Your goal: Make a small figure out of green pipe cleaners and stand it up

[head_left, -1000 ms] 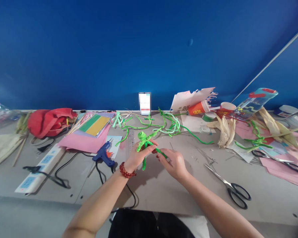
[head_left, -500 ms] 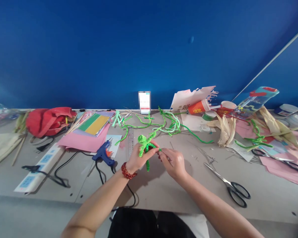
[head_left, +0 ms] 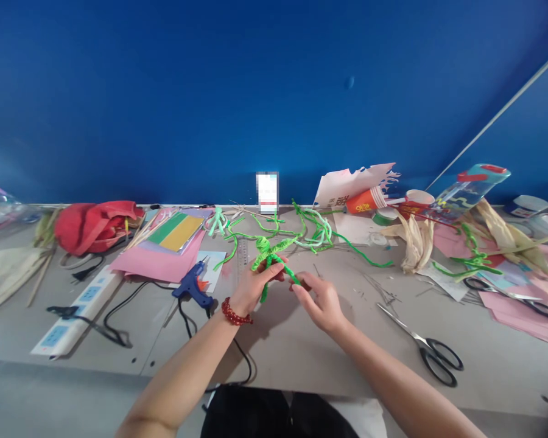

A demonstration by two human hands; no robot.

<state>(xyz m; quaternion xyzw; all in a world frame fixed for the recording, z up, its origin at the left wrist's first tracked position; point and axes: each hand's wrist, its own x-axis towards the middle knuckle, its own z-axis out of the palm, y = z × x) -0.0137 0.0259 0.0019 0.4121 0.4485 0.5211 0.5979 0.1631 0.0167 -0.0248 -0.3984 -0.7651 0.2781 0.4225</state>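
Note:
My left hand (head_left: 256, 287) grips a fuzzy green pipe-cleaner figure (head_left: 265, 260) with a small looped head and limbs, and a red bead bracelet (head_left: 234, 311) sits on that wrist. The figure's lower end hangs below my left fingers. My right hand (head_left: 320, 302) is next to it, with its thumb and fingers pinching a green strand (head_left: 293, 275) that runs from the figure. The fingers hide part of the strand.
A blue glue gun (head_left: 192, 289) lies left of my hands, and a steel ruler (head_left: 242, 258) lies ahead. Black-handled scissors (head_left: 433, 356) are at right. Loose green pipe cleaners (head_left: 296, 232), corn husks (head_left: 415, 246), pink paper (head_left: 153, 264) and a power strip (head_left: 75, 314) are spread around.
The figure has shifted slightly up and away from me in my left hand, and it looks tilted further. My right fingers have opened a little and remain on the green strand.

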